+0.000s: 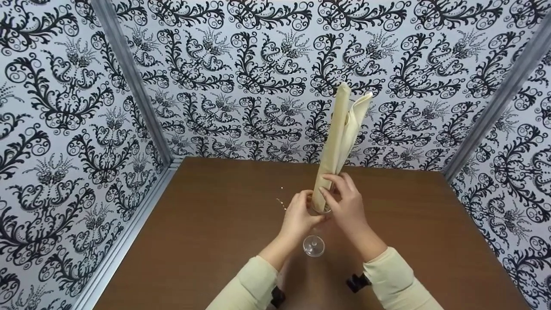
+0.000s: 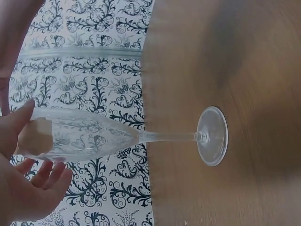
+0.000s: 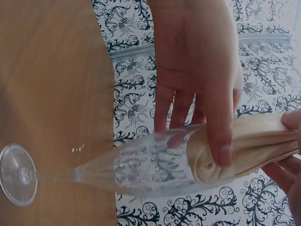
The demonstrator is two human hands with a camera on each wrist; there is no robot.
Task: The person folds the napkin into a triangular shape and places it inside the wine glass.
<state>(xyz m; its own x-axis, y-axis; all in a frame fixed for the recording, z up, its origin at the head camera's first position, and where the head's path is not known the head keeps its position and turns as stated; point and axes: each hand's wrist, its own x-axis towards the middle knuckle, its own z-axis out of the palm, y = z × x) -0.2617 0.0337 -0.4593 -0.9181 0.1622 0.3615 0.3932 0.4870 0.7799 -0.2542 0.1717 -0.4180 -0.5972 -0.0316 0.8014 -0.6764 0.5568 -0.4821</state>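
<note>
A clear champagne flute (image 2: 94,139) stands upright on the table, its round foot (image 1: 314,246) showing between the forearms. My left hand (image 1: 298,215) holds the bowl near the rim, its thumb (image 3: 221,146) along the near side and its fingers round the far side. A cream folded cloth napkin (image 1: 333,150) rises tall from the mouth of the flute, its top split into two points. Its rolled lower end (image 3: 207,165) sits just inside the bowl, and the lower bowl holds none of it. My right hand (image 1: 348,206) pinches the napkin just above the rim.
The brown wooden table (image 1: 206,241) extends around the flute. Small shiny gold bits (image 1: 282,203) lie left of the left hand. Black-and-white patterned walls (image 1: 258,86) with grey metal posts (image 1: 133,73) enclose the back and sides. Black straps (image 1: 358,283) are on the wrists.
</note>
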